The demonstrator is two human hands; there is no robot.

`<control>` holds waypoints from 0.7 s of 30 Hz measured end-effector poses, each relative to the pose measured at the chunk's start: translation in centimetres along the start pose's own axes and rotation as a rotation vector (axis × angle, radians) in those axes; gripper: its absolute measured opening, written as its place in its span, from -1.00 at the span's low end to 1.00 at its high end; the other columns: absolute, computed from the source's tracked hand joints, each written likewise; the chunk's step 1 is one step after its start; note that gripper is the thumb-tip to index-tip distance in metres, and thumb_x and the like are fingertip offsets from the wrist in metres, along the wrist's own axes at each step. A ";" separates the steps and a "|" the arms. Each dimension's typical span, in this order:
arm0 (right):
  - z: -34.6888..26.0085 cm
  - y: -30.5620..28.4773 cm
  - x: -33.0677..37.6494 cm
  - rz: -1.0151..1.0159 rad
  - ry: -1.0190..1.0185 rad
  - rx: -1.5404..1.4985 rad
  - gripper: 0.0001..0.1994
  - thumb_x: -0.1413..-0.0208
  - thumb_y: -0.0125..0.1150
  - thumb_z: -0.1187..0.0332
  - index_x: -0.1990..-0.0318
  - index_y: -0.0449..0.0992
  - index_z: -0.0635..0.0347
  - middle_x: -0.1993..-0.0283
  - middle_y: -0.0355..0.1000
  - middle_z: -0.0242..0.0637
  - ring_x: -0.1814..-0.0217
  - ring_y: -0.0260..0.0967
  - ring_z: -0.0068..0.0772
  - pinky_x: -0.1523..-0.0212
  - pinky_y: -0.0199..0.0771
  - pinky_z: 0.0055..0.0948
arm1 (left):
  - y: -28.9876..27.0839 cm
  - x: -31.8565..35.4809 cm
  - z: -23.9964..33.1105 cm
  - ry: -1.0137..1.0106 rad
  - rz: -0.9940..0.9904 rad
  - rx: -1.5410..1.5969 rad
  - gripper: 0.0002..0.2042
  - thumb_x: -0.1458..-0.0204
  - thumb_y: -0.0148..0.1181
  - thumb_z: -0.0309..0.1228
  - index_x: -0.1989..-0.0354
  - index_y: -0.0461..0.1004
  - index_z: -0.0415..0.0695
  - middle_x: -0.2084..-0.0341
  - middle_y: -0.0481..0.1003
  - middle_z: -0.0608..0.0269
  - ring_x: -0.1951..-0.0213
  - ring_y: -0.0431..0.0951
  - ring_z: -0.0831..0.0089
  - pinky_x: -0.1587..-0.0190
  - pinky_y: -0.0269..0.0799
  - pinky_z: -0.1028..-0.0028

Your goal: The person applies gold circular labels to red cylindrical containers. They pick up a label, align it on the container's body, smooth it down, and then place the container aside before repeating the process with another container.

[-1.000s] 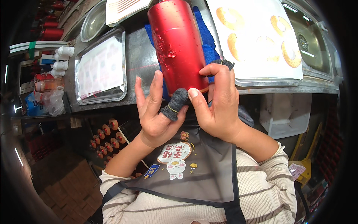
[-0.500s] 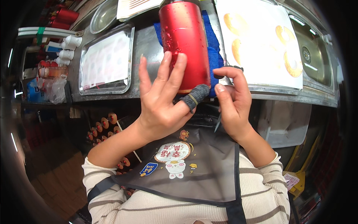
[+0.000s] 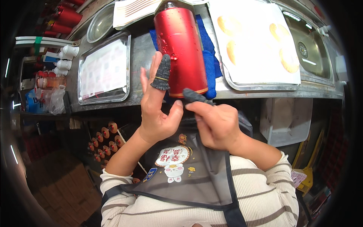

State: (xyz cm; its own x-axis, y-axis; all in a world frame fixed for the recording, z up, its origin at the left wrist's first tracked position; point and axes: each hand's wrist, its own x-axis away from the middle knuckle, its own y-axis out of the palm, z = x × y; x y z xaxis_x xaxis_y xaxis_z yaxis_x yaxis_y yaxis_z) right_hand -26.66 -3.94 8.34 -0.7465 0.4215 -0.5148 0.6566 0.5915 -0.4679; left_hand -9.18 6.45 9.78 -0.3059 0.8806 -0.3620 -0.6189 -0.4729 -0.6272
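Note:
A shiny red cylinder (image 3: 181,49), beaded with drops and narrow-necked at its far end, lies on a blue cloth (image 3: 210,68). In front of its near end are both hands. My left hand (image 3: 155,109) is open, fingers up beside the cylinder, with a dark grey knit finger sleeve (image 3: 162,72) on one finger, banded with a thin tan ring. My right hand (image 3: 219,123) is closed, its fingertips close to the left thumb. Another grey knit sleeve (image 3: 196,97) shows behind its forefinger, apparently on a finger. What the right fingers pinch is hidden.
At left stands a metal tray (image 3: 128,72) with a white printed sheet, a round metal bowl (image 3: 100,26) beyond it. Right of the cylinder, a white-lined tray (image 3: 257,53) carries several golden rings. A sink (image 3: 306,45) lies farther right, a plastic bin (image 3: 285,121) below the counter.
My left fingers have turned upward, and the sleeved finger now points up along the cylinder. My right hand has moved left to the left thumb. The whole view has shifted slightly.

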 end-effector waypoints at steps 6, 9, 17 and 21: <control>-0.3 -1.2 2.1 0.019 0.240 -0.078 -0.72 -0.07 0.19 0.67 0.03 0.52 0.36 0.30 0.54 -0.21 0.62 0.35 -0.57 0.54 0.32 -0.58 | 1.0 -0.1 0.1 -0.096 0.045 0.131 -0.22 0.00 0.25 -0.34 -0.44 0.13 -0.29 -0.48 -0.02 -0.31 -0.51 -0.01 -0.12 -0.45 -0.42 -0.18; -0.2 -1.4 2.9 -0.005 0.413 -0.141 -0.72 -0.14 0.16 0.66 -0.02 0.48 0.41 0.17 0.51 -0.27 0.56 0.31 -0.77 0.53 0.25 -0.70 | 1.1 -0.1 0.2 -0.042 0.064 0.054 -0.21 0.05 0.30 -0.39 -0.42 0.17 -0.26 -0.48 0.01 -0.27 -0.50 0.03 -0.09 -0.44 -0.37 -0.20; 0.1 -1.4 1.1 -0.009 0.007 0.068 -0.71 -0.02 0.27 0.63 0.06 0.53 0.36 0.23 0.57 -0.16 0.66 0.32 -0.52 0.57 0.28 -0.56 | 2.2 -0.2 -0.5 -0.038 0.129 -0.049 -0.20 0.15 0.48 -0.39 -0.36 0.30 -0.18 -0.43 0.14 -0.20 -0.45 0.17 -0.04 -0.43 -0.26 -0.22; -0.7 -1.4 -0.4 -0.110 -0.085 0.185 -0.68 0.10 0.28 0.64 0.11 0.57 0.25 0.46 0.48 -0.26 0.66 0.33 -0.28 0.57 0.31 -0.38 | 2.6 -0.3 -1.1 -0.064 0.115 -0.052 -0.14 0.20 0.45 -0.39 -0.38 0.24 -0.23 -0.46 0.08 -0.19 -0.45 0.16 -0.06 -0.43 -0.27 -0.25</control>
State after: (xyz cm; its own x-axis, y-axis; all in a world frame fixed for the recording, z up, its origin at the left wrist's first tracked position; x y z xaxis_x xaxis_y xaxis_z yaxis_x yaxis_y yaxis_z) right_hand -27.37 -4.46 9.69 -0.8079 0.2976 -0.5086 0.5864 0.4914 -0.6439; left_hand -9.90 4.94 7.55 -0.4192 0.8200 -0.3896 -0.5394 -0.5702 -0.6196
